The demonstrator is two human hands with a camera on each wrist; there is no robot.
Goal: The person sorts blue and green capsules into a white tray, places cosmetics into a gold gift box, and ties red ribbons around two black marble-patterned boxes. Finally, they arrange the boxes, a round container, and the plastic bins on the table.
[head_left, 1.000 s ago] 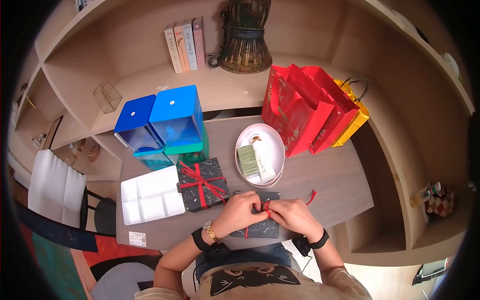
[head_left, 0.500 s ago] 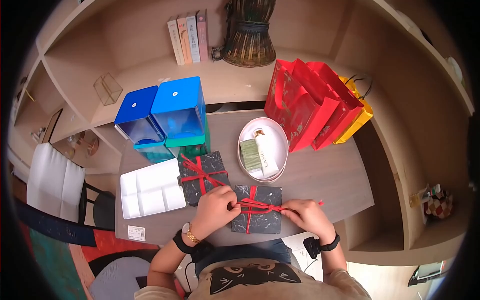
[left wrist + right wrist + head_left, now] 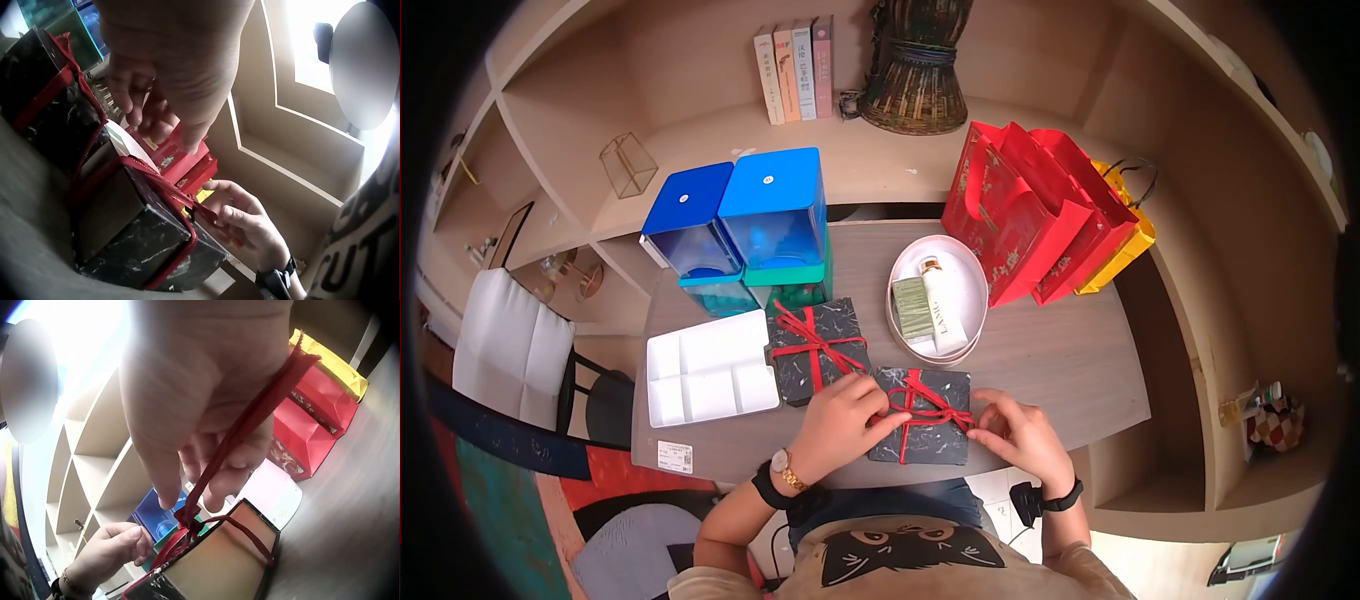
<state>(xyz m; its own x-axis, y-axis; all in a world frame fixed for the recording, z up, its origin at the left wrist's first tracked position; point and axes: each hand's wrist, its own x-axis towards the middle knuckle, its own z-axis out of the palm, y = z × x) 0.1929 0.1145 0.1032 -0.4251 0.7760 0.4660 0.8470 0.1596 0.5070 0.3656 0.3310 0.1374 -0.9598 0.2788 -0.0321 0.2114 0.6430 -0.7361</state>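
Observation:
A black marbled gift box (image 3: 935,448) lies on the table, crossed by a red ribbon (image 3: 940,413) tied in a bow on its top. At the box's left side is my left hand (image 3: 840,422), its thumb reaching over the bow's left loop and its fingers loosely bent. My right hand (image 3: 1022,440) hovers at the right edge with thumb and forefinger apart beside the knot. In the right wrist view a long ribbon tail (image 3: 244,428) crosses in front of that hand. A second black marbled box (image 3: 840,325), also ribboned, sits just behind and left.
A white compartment tray (image 3: 705,375) lies at left, with stacked blue and green boxes (image 3: 772,190) behind it. An oval pink-rimmed box (image 3: 978,300) holds a tube and a green packet. Red paper bags (image 3: 1010,230) and a yellow bag (image 3: 1125,255) stand at back right.
My hands were together over the knot, then drew apart sideways, pulling the bow loops out. Now the fingers have loosened and both hands stay close to the bow.

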